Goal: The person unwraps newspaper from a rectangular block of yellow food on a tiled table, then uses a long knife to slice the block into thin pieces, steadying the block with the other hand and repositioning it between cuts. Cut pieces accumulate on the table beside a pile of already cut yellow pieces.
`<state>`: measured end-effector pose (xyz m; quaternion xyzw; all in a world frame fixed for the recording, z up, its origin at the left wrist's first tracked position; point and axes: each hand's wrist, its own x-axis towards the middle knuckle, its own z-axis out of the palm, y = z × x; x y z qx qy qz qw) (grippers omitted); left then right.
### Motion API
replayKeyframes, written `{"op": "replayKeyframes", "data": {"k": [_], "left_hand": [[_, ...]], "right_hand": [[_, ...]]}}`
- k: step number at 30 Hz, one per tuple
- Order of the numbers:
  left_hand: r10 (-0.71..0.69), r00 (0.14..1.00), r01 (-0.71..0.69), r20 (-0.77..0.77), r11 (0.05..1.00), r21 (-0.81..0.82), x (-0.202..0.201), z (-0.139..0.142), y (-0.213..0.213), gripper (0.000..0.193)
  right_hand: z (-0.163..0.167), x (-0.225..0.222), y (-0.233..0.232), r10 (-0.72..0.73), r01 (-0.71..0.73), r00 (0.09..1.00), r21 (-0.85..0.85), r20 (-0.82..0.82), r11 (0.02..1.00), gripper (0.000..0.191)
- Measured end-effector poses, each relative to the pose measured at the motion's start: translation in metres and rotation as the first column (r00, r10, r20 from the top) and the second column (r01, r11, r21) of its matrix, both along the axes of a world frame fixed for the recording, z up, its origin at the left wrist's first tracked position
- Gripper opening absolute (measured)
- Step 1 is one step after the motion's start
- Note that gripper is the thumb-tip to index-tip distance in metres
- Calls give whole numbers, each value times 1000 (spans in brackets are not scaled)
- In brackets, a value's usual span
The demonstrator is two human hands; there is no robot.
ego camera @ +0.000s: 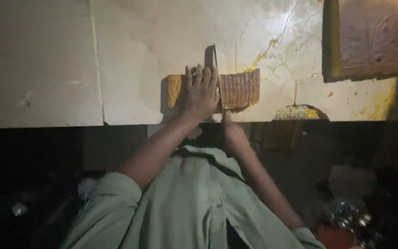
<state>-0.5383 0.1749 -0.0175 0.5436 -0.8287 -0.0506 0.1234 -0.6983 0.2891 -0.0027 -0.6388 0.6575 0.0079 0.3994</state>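
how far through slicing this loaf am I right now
Roughly the right part of the loaf already stands cut into thin slices. The knife is in the loaf just beside those slices, your right hand on its handle at the counter edge, your left hand pressing down on the uncut part. The block under and left of that hand, out to the end, is still whole.

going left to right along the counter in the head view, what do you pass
uncut end of the cake loaf → left hand pressing on it → knife blade → cut slices → pile of crumbs → large cake block
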Motion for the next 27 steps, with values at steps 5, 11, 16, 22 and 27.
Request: {"op": "replayKeyframes", "data": {"k": [5, 11, 16, 22, 27], "left_hand": [[-30, 982, 36, 185, 999, -26, 8, -5, -1, 59], [-25, 999, 21, 34, 991, 129, 13, 7, 1, 71], [-20, 998, 16, 51, 996, 91, 10, -2, -1, 70], [-7, 952, 47, 308, 991, -125, 17, -15, -1, 64], [-7, 986, 3, 165, 1000, 22, 22, -6, 1, 61]], "right_hand": [[64, 28, -71, 24, -12, 996, -141, 81, 990, 60], [87, 16, 32, -422, 404, 903, 491, -79, 772, 77], [7, -1, 57, -386, 357, 922, 316, 34, 879, 68], [25, 30, -62, 53, -55, 994, -18, -96, 998, 70], [110, 45, -34, -99, 99, 995, 25, 13, 995, 75]]}}
